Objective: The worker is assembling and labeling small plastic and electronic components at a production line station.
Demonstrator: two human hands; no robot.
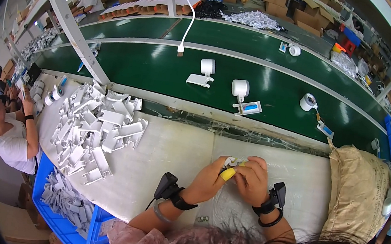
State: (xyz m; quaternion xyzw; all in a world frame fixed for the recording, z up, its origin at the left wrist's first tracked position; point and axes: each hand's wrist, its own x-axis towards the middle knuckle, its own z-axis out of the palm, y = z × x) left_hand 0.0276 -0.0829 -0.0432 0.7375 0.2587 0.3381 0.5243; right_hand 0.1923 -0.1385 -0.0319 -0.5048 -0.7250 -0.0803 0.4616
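Observation:
My left hand (209,176) and my right hand (252,181) meet over the pale table, fingers closed together. Between their fingertips sits a small white plastic part (231,161), mostly hidden, so its exact kind cannot be made out. A yellow cover (227,174) wraps my left thumb, and a bit of yellow also shows among the right fingers. Both wrists carry black straps with a device on them. To the left of my hands lies a heap of white plastic housings (99,127). A small greenish clear piece (202,218) rests on the table below my hands.
A green conveyor belt (163,64) runs beyond the table, carrying several white round-headed units (240,88). A white cable (184,28) hangs above it. At right stands a brown sack (354,200); at lower left, a blue bin (42,179) of white parts. A co-worker (15,136) sits at left.

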